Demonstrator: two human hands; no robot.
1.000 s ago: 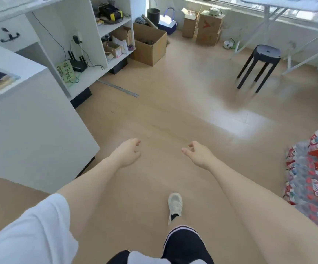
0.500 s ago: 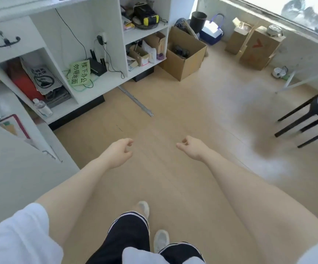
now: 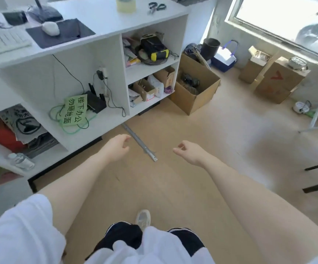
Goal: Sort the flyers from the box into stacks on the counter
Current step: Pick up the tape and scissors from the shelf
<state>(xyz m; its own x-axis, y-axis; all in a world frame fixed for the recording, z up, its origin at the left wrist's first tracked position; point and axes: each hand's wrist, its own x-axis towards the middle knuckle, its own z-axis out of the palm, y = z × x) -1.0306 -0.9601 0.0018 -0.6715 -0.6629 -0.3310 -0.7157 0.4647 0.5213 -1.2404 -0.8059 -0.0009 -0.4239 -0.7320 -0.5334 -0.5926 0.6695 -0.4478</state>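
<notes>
Now nearer the open cardboard box (image 3: 195, 88) beside the white counter (image 3: 101, 20), left hand (image 3: 117, 147) and right hand (image 3: 189, 151) loosely curled, holding nothing; flyers not visible, sorting probably not begun.

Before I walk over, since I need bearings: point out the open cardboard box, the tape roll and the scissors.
open cardboard box (image 3: 198, 103): head view, front wall.
tape roll (image 3: 125, 5): head view, side.
scissors (image 3: 156, 7): head view, handles.
</notes>
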